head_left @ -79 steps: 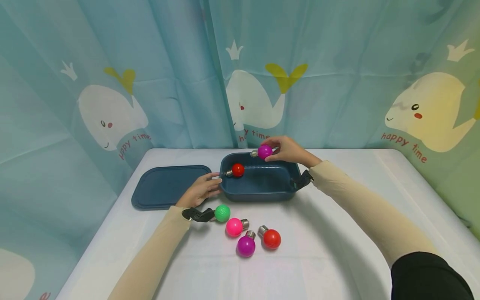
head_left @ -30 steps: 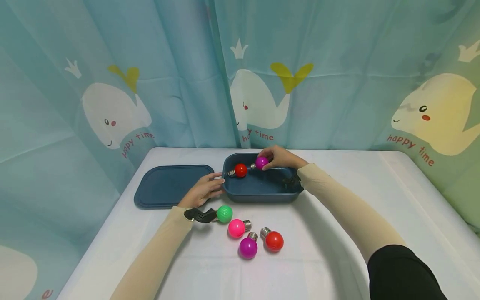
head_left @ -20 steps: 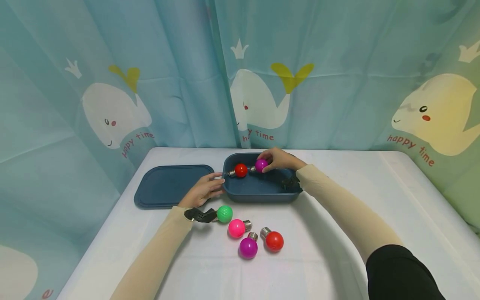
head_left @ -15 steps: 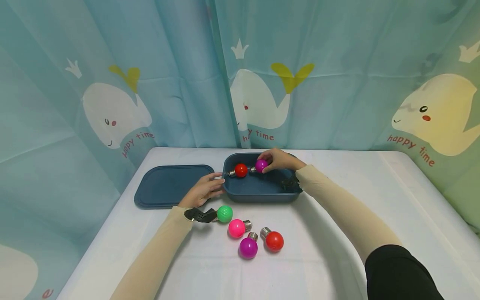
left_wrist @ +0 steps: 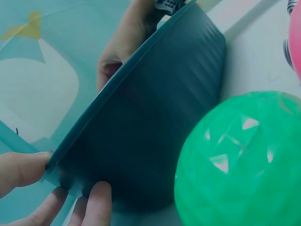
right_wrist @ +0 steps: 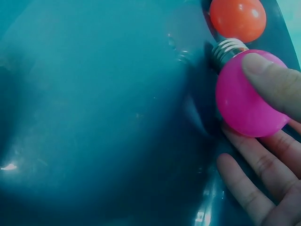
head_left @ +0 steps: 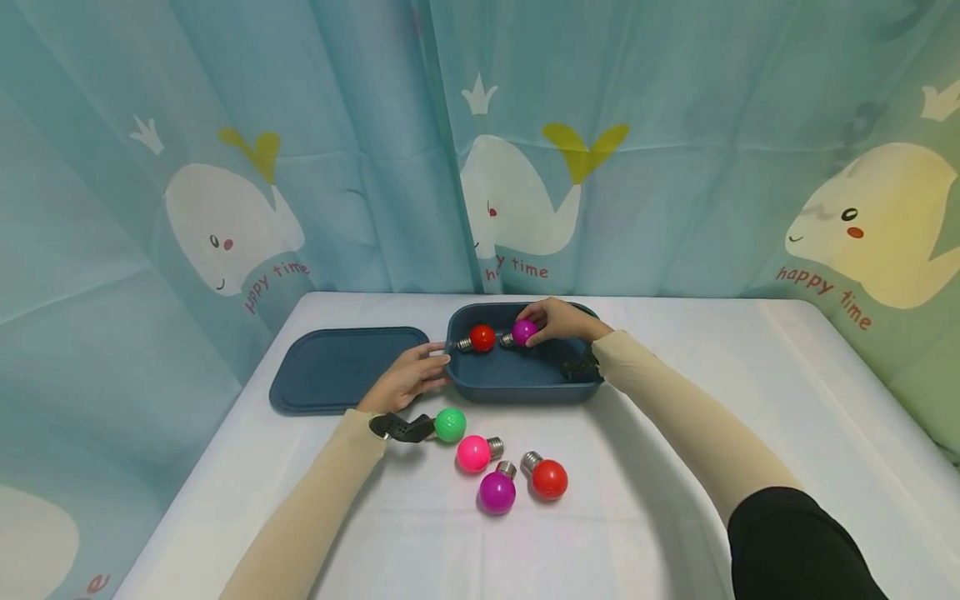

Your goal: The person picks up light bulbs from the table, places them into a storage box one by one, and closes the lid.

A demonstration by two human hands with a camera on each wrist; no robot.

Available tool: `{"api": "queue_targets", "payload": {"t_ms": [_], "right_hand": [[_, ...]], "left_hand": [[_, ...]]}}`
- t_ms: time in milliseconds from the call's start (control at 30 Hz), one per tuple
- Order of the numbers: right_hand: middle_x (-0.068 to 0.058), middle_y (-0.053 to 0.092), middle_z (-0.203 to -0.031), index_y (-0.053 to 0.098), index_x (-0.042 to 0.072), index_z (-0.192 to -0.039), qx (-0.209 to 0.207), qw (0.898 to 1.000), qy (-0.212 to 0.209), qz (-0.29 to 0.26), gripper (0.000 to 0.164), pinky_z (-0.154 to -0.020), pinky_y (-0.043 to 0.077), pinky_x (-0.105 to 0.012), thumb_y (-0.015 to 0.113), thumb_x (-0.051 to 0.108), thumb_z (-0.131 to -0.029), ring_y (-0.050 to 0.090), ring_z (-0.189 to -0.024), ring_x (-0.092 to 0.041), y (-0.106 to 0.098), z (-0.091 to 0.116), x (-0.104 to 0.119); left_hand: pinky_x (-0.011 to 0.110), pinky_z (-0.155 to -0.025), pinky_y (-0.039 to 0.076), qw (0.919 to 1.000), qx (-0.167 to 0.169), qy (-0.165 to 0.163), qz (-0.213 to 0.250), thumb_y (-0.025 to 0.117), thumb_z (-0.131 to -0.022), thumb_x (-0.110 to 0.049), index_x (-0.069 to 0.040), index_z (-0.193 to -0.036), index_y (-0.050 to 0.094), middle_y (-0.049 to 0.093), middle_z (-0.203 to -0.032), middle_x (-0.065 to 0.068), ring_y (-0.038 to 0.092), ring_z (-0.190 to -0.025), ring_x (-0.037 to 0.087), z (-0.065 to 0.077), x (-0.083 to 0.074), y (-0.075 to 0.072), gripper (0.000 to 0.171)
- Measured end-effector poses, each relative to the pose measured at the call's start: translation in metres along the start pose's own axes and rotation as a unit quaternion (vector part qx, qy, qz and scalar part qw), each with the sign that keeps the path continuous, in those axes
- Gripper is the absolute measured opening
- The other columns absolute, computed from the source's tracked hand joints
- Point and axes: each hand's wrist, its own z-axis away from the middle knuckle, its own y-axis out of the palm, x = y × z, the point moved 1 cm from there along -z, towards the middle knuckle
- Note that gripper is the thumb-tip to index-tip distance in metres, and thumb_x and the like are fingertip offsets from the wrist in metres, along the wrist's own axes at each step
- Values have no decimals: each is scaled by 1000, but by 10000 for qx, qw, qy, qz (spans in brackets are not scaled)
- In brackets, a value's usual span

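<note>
1. The right hand [head_left: 558, 318] reaches into the box [head_left: 525, 395] with its thumb and fingers clamped on a purple bulb [head_left: 524, 332]; in the right wrist view the thumb lies across the globe and the lower fingers are spread beneath it.
2. That purple bulb is inside the box, lying on its side with its metal base toward the left; I cannot tell whether it touches the bottom.
3. Just beside it, in the left part of the box, lies a red bulb [head_left: 484, 337], its base also toward the left.
4. The left hand [head_left: 405, 379] touches the left end of the box, its fingers fairly straight and slightly apart; in the left wrist view the thumb tip meets the rim and the other fingertips are at the outer wall.
5. In front of the box, on the white tablecloth [head_left: 637, 533], lie a green bulb [head_left: 451, 425], a pink bulb [head_left: 473, 454], a second purple bulb [head_left: 497, 493] and a second red bulb [head_left: 550, 479]. The green one is nearest the left wrist, its base partly hidden by the black strap [head_left: 405, 428].
6. A flat blue lid [head_left: 341, 371] lies left of the box, partly behind the left hand.
</note>
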Motion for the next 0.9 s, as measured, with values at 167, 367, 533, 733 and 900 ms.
{"api": "queue_targets", "payload": {"t_ms": [167,367,533,733,900], "right_hand": [[-22,62,-119,59,-6,-118,-2,9999,100,75,43,-97,51,-41,74,5,-79,59,-112,-34,0,1,0],[-23,62,-119,60,-6,-118,-1,9999,147,78,43,-97,51,-41,73,4,-79,60,-111,-34,1,0,1],[-22,64,-118,60,-5,-118,7,9998,141,140,43,-95,52,-40,74,5,-78,62,-109,-33,2,-2,0],[-19,66,-115,62,-3,-118,-42,9993,158,331,44,-94,53,-39,75,7,-77,64,-105,-30,4,-3,0],[-20,66,-115,61,-5,-118,-64,9988,120,465,46,-93,53,-39,76,8,-77,64,-106,-31,5,-2,2]], "left_hand": [[43,-108,40,10000,9,5,65,48,-98,-10,-4,-146,29,38,-145,21,44,-131,33,1,-1,0,52],[43,-108,40,10000,3,-18,84,48,-98,-10,-4,-146,29,38,-144,21,44,-130,33,2,-2,1,52],[43,-108,40,10000,5,-26,84,47,-98,-10,-5,-146,29,38,-144,21,46,-128,31,2,-2,1,52],[43,-108,40,10000,3,-13,53,48,-98,-10,-5,-147,29,39,-144,21,46,-129,31,1,-2,0,52],[43,-109,40,10000,13,2,63,48,-98,-10,-4,-147,28,37,-146,21,43,-131,33,0,-1,1,53]]}}
